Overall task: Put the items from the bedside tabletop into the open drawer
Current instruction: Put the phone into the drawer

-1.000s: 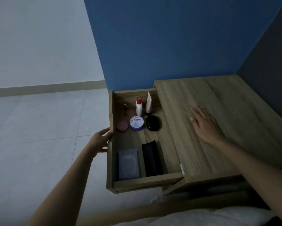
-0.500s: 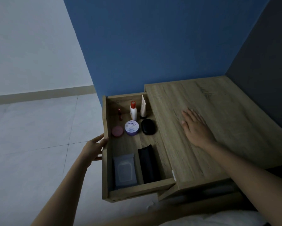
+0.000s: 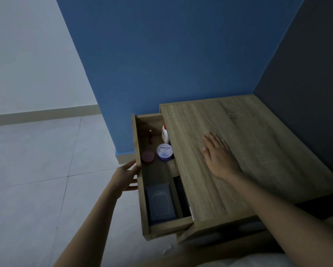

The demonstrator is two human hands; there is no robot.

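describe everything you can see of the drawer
The drawer is a light wood-grain box, partly open, sticking out to the left from under the tabletop. Inside, far end: a red-capped white bottle, a small dark red item, a pink disc and a purple jar with a white lid. Near end: a grey-blue packet and a black case, partly hidden. The left hand touches its outer wall.

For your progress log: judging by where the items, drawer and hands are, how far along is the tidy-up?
Done: the tabletop is bare; the jar, pink compact and bottle lie inside the drawer.
In hand: left hand on the drawer front, right hand flat on top.
Left: the drawer is partly open.
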